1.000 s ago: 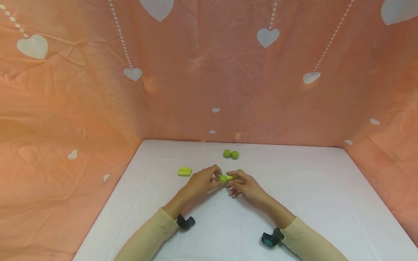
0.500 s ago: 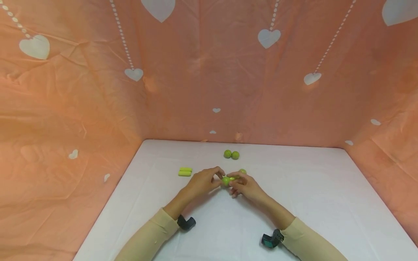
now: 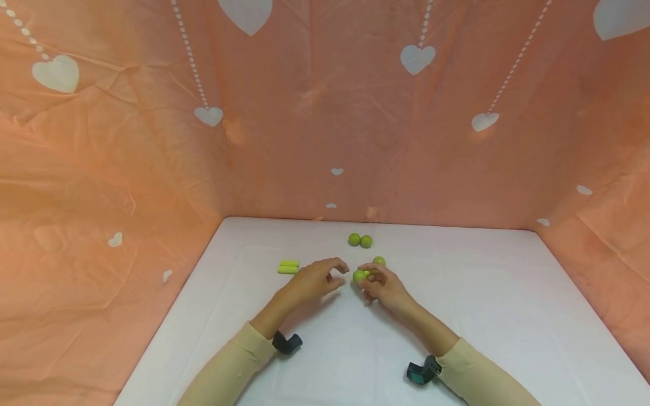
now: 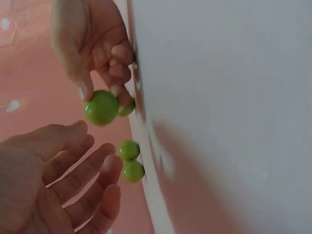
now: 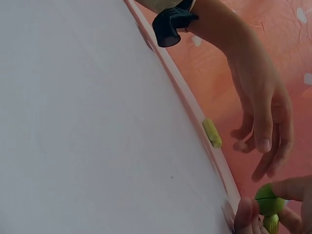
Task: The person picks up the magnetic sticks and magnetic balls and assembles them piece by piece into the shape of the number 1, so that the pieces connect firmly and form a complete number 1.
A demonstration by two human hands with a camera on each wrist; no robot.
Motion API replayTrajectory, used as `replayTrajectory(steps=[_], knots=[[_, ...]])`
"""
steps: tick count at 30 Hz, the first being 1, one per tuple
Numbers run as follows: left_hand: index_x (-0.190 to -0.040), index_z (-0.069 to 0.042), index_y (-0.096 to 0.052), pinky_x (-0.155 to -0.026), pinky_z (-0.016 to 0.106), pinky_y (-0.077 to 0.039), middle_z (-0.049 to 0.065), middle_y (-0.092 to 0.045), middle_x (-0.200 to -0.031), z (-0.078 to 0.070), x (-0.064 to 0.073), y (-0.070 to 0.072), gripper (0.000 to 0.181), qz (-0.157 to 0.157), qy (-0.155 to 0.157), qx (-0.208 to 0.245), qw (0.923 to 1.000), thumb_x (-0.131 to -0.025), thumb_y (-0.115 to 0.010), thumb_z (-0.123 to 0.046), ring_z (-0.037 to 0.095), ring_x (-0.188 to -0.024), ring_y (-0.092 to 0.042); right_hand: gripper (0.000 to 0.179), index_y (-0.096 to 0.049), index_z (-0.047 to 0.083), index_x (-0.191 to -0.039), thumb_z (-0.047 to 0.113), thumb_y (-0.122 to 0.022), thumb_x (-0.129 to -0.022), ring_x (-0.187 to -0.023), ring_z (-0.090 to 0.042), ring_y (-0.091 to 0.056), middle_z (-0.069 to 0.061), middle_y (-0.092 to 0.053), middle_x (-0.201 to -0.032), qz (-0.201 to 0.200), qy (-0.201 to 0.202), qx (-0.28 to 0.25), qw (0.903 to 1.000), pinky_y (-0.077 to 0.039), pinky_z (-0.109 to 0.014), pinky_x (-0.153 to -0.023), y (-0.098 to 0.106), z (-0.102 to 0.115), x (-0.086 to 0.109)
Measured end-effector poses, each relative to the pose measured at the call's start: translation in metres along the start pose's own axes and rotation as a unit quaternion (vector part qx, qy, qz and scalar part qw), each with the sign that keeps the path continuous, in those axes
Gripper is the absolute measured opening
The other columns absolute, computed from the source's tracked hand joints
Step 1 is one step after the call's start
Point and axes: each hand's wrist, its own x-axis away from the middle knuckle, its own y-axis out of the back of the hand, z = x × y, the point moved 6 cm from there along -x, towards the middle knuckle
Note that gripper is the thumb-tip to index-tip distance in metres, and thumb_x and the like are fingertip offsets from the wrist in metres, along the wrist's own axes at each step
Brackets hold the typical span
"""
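Table (image 3: pixel 482 293) in white, with orange cloth (image 3: pixel 365 146) behind it and a person's two hands near the middle. The right hand (image 3: pixel 390 290) pinches a green ball (image 3: pixel 359 276) between thumb and fingers, probably to steady it. A short yellow-green stick (image 5: pixel 271 224) adjoins that ball, and a second ball (image 3: pixel 378 261) shows just beyond the fingers; the hand hides too much to tell whether the stick joins both. To the left, the left hand (image 3: pixel 312 279) holds nothing, thumb and fingers wide, apart from the pinched ball, perhaps to give it room. Two loose balls (image 3: pixel 354 239) sit together on the far side. Two spare sticks (image 3: pixel 287 270) lie side by side left of the hands, seemingly grouped by kind, within easy reach.
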Motion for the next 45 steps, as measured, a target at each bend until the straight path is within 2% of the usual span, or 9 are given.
replayTrajectory(steps=[9, 13, 22, 29, 32, 39, 45], knots=[[-0.128, -0.014, -0.070, -0.079, 0.033, -0.055, 0.001, -0.076, -0.119, 0.012, 0.007, 0.018, 0.025, -0.021, 0.000, -0.010, 0.9997, -0.104, -0.073, -0.020, 0.015, -0.093, -0.068, 0.042, -0.054, -0.005, -0.142, 0.003, -0.069, -0.104, -0.068, -0.016, -0.068, -0.021, -0.071, -0.094, -0.029, -0.015, -0.004, 0.9994, -0.059, -0.028, -0.064, 0.003, -0.002, 0.001], [-0.127, -0.015, -0.071, -0.080, 0.034, -0.055, -0.001, -0.076, -0.117, 0.020, 0.011, 0.025, 0.024, -0.027, 0.012, -0.024, 0.9993, -0.104, -0.074, -0.020, 0.016, -0.095, -0.067, 0.043, -0.053, -0.006, -0.143, 0.002, -0.069, -0.103, -0.066, -0.016, -0.067, -0.022, -0.071, -0.095, -0.031, -0.009, -0.013, 0.9994, -0.059, -0.028, -0.063, 0.005, -0.002, 0.000], [-0.124, -0.015, -0.072, -0.082, 0.038, -0.055, -0.002, -0.074, -0.113, 0.045, 0.026, 0.043, 0.023, -0.036, 0.042, -0.031, 0.9980, -0.102, -0.075, -0.019, 0.016, -0.094, -0.066, 0.047, -0.050, -0.008, -0.144, 0.004, -0.069, -0.103, -0.067, -0.015, -0.066, -0.015, -0.069, -0.094, -0.013, -0.011, -0.042, 0.9990, -0.058, -0.028, -0.067, 0.009, -0.004, -0.003], [-0.121, -0.013, -0.072, -0.084, 0.040, -0.055, -0.001, -0.073, -0.110, 0.064, 0.034, 0.051, 0.020, -0.047, 0.045, -0.043, 0.9970, -0.102, -0.075, -0.017, 0.017, -0.094, -0.066, 0.049, -0.046, -0.009, -0.148, 0.001, -0.066, -0.105, -0.075, -0.015, -0.067, -0.012, -0.067, -0.097, 0.012, -0.013, -0.073, 0.9972, -0.060, -0.027, -0.068, 0.010, -0.007, -0.004], [-0.119, -0.014, -0.072, -0.083, 0.041, -0.055, -0.001, -0.071, -0.108, 0.071, 0.037, 0.054, 0.019, -0.052, 0.055, -0.053, 0.9957, -0.101, -0.076, -0.017, 0.018, -0.095, -0.066, 0.049, -0.045, -0.008, -0.149, 0.001, -0.066, -0.105, -0.076, -0.015, -0.068, -0.011, -0.065, -0.097, 0.017, -0.012, -0.078, 0.9967, -0.060, -0.027, -0.068, 0.010, -0.007, -0.004], [-0.114, -0.012, -0.071, -0.084, 0.045, -0.058, 0.001, -0.066, -0.103, 0.080, 0.042, 0.060, 0.025, -0.053, 0.050, -0.106, 0.9917, -0.092, -0.084, -0.009, 0.021, -0.096, -0.067, 0.048, -0.047, -0.008, -0.148, 0.000, -0.066, -0.104, -0.075, -0.015, -0.067, -0.010, -0.064, -0.094, 0.014, -0.015, -0.077, 0.9968, -0.060, -0.027, -0.066, 0.008, -0.006, -0.003], [-0.114, -0.011, -0.073, -0.084, 0.045, -0.057, 0.003, -0.067, -0.104, 0.087, 0.045, 0.064, 0.027, -0.056, 0.064, -0.113, 0.9899, -0.090, -0.084, -0.005, 0.021, -0.093, -0.065, 0.048, -0.047, -0.008, -0.147, -0.001, -0.066, -0.104, -0.075, -0.015, -0.066, -0.009, -0.063, -0.093, 0.014, -0.016, -0.073, 0.9971, -0.060, -0.027, -0.066, 0.009, -0.008, -0.004]])
